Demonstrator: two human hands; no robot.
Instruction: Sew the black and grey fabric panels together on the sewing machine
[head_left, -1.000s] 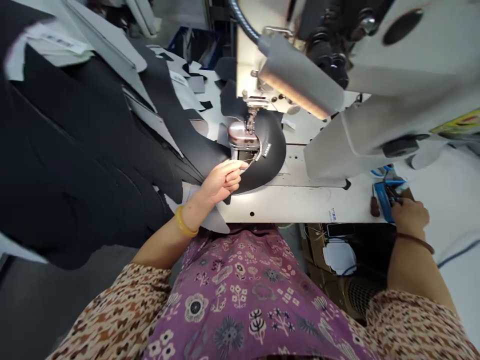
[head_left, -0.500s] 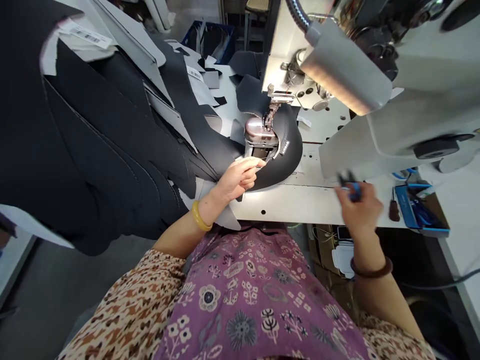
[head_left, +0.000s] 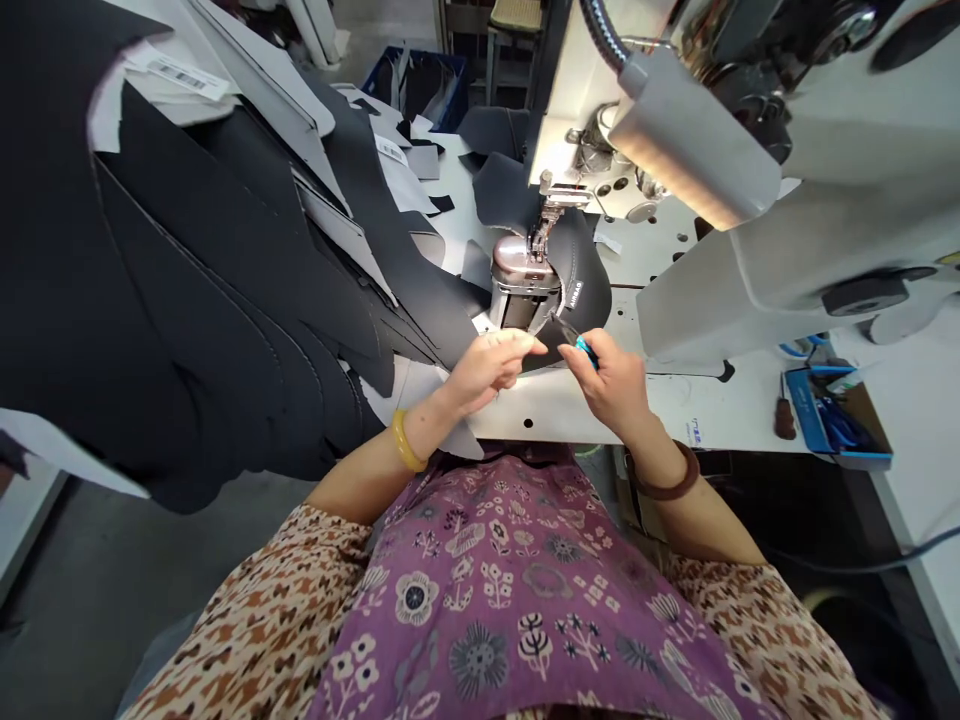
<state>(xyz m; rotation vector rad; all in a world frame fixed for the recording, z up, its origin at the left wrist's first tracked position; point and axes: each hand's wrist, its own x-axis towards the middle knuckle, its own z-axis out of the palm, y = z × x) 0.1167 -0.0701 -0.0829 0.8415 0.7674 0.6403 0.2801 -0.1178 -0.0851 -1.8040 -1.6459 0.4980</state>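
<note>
My right hand (head_left: 613, 382) grips thread snips (head_left: 586, 350) with a blue handle, their dark blades pointing up and left at the edge of the black fabric piece (head_left: 589, 265). That piece, marked AIRBAG, curves around the sewing machine's raised metal bed (head_left: 519, 262). Just below the bed, my left hand (head_left: 491, 368) is closed in a pinch with the forefinger pointing right. It appears to hold a fine thread, barely visible. The presser foot and needle area (head_left: 541, 235) sit over the bed at the fabric's seam.
Large black fabric panels (head_left: 217, 270) are heaped at the left. The machine arm with a lit lamp (head_left: 697, 140) overhangs the right. A blue box of tools (head_left: 844, 415) and a brown-handled tool (head_left: 784, 418) lie at the table's right. A blue crate (head_left: 450, 85) stands behind.
My right hand has come in from the right with the snips, to the fabric edge beside my left hand. My left hand has shifted slightly right and down, still pinched.
</note>
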